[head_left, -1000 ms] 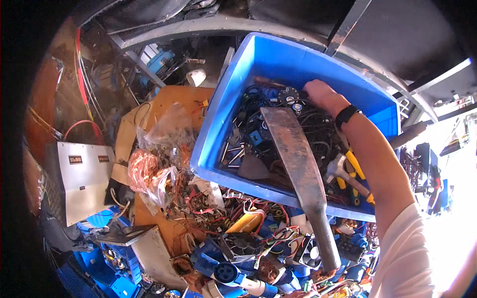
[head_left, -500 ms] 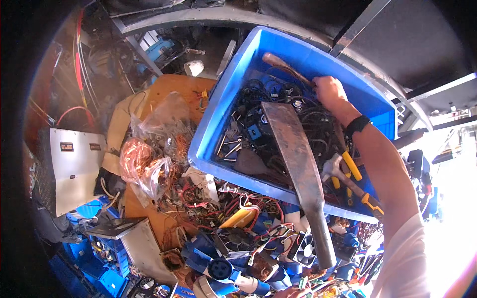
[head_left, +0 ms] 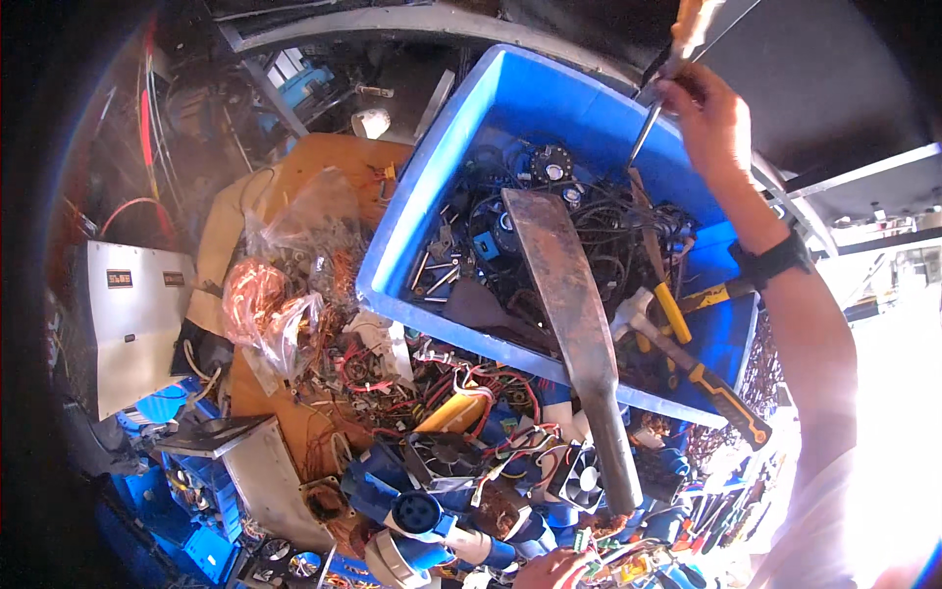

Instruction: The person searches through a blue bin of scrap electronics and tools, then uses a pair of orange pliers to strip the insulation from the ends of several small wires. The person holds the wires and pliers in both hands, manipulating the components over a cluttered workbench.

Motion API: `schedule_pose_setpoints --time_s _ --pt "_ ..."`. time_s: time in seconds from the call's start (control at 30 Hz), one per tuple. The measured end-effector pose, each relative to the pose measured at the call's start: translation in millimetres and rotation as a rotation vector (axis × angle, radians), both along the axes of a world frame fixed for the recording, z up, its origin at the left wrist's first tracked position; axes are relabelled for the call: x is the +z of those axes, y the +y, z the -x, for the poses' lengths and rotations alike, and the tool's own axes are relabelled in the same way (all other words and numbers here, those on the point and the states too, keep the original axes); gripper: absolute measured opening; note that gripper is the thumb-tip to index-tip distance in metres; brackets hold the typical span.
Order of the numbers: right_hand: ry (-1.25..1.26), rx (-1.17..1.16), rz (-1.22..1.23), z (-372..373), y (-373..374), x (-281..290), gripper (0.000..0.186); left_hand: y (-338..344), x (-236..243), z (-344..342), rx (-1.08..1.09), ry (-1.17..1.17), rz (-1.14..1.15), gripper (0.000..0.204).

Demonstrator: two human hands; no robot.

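Note:
My right hand (head_left: 714, 123) is raised over the far right rim of the blue bin (head_left: 412, 211), its fingers closed round a long tool (head_left: 693, 29) with a light brown, wooden-looking handle and what looks like a thin metal shaft; its exact kind I cannot tell. A broad rusty blade with a tubular handle (head_left: 574, 294) lies across the bin's near rim. Inside the bin sit a hammer (head_left: 667, 339) with a black and yellow grip, a yellow-handled tool (head_left: 672, 312) and tangled black cables (head_left: 599, 231). My left hand (head_left: 554, 569) shows partly at the lower edge, beside loose parts, its fingers mostly hidden.
Below the bin lies a heap of wires, blue plastic parts (head_left: 417, 510) and small fans (head_left: 587, 476). Clear bags with copper wire (head_left: 260, 299) lie left on an orange-brown surface (head_left: 329, 162). A pale metal case (head_left: 142, 314) stands far left.
My right hand has lifted the wooden-handled tool out of the bin, up and to the right. The whole view has shifted slightly; the left hand shows a little more at the lower edge.

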State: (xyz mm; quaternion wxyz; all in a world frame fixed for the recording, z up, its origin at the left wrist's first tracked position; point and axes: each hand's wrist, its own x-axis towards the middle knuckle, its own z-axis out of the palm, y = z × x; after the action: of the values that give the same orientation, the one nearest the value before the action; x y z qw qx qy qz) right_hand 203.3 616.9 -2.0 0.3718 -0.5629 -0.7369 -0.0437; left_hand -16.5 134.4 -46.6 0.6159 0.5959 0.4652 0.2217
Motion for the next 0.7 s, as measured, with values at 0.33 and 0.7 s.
schedule_pose_setpoints --time_s 0.33,0.7 --pt "0.877 0.262 0.188 -41.8 -19.6 70.6 0.024 -2.4 7.7 -0.5 0.103 -0.022 -0.125 0.022" --pt "1.085 0.288 0.221 -64.0 -38.9 102.0 0.026 -12.3 5.8 -10.0 0.088 0.0 -0.114 0.022"
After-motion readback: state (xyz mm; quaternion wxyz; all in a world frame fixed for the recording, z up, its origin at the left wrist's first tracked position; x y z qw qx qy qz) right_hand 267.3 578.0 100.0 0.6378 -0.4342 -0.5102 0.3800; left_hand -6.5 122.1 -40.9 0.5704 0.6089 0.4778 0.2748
